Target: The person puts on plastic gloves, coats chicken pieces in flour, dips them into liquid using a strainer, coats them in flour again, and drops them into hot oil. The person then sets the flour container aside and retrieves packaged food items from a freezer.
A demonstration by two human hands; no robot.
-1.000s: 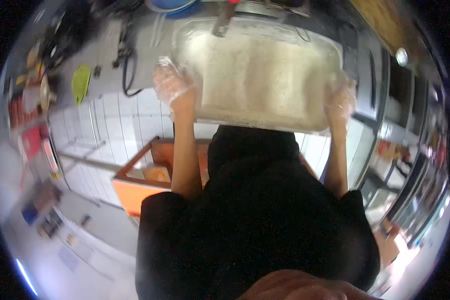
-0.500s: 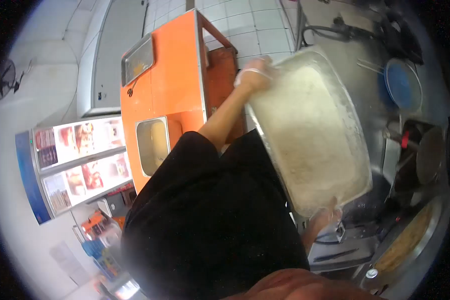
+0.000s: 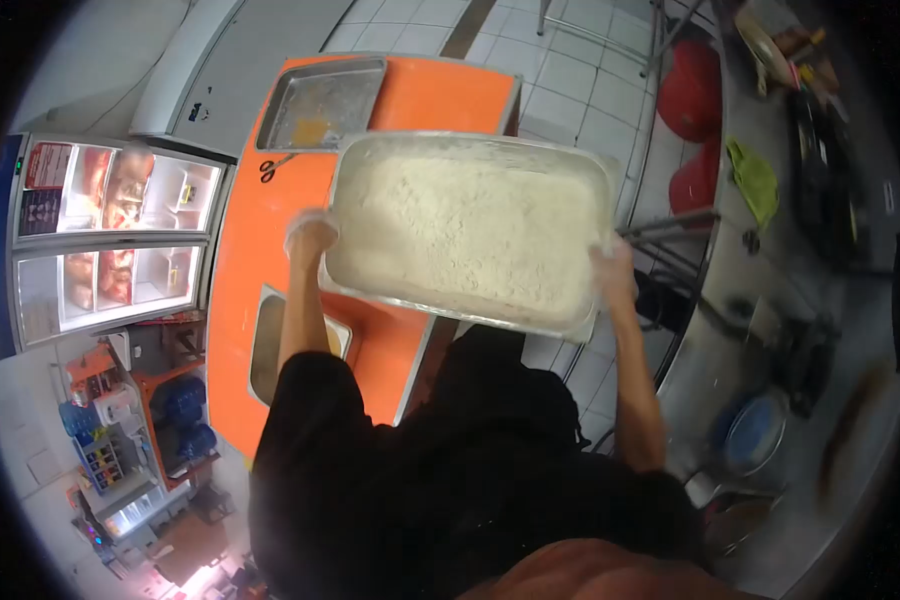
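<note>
A large rectangular metal tray (image 3: 475, 147) is held level between my two hands, its right half out past the orange table's edge. Pale powder that looks like flour (image 3: 460, 235) covers its bottom. My left hand (image 3: 312, 235), in a thin clear glove, is closed on the tray's left end. At the opposite end my right hand (image 3: 613, 272) grips the rim, somewhat blurred. Below the tray, the orange table (image 3: 245, 240) shows a shallow metal tray (image 3: 320, 105) with a yellowish patch, scissors (image 3: 268, 170) and a deep metal pan (image 3: 267, 345), partly hidden by my left arm.
On the right runs a steel counter (image 3: 710, 290) with a green cloth (image 3: 755, 180) and a blue round sieve-like item (image 3: 755, 430). Red tubs (image 3: 688, 90) stand beneath it. A lit glass-door fridge (image 3: 115, 235) stands at the left.
The tray has swung left from beside the steel counter to over the orange table's edge. Both hands have moved with it, and my view has turned too.
</note>
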